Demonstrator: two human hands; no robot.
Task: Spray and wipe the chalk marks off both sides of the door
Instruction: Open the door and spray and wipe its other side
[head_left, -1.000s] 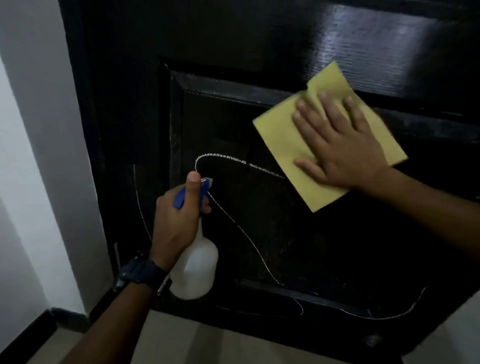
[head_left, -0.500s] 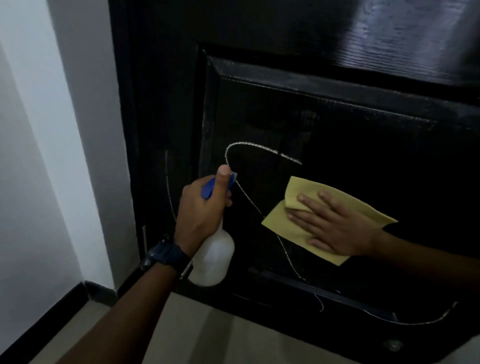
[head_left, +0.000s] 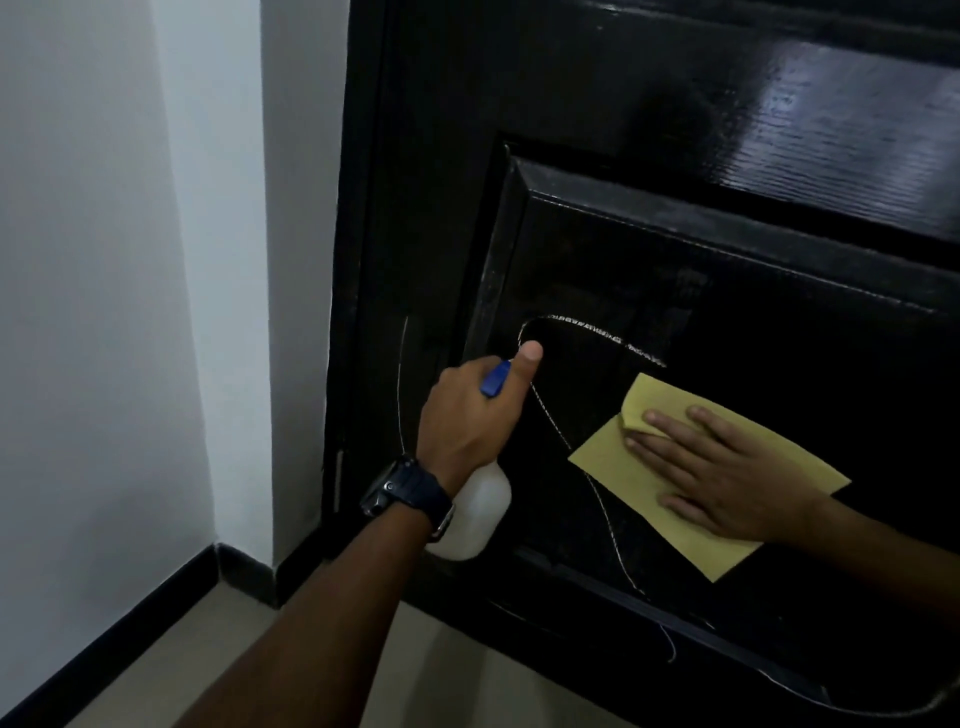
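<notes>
The left hand (head_left: 467, 415) has its grip wrapped around a white spray bottle (head_left: 475, 512) with a blue top, its thumb up near the nozzle, close to the black door (head_left: 649, 130). The right hand (head_left: 727, 478) lies flat with straight fingers, pressing a yellow cloth (head_left: 613, 457) on the lower door panel. A white chalk line (head_left: 582, 328) loops over the panel, runs under the cloth's left corner and goes on down toward the floor (head_left: 405, 670). A dark watch (head_left: 405, 491) sits on the left wrist.
</notes>
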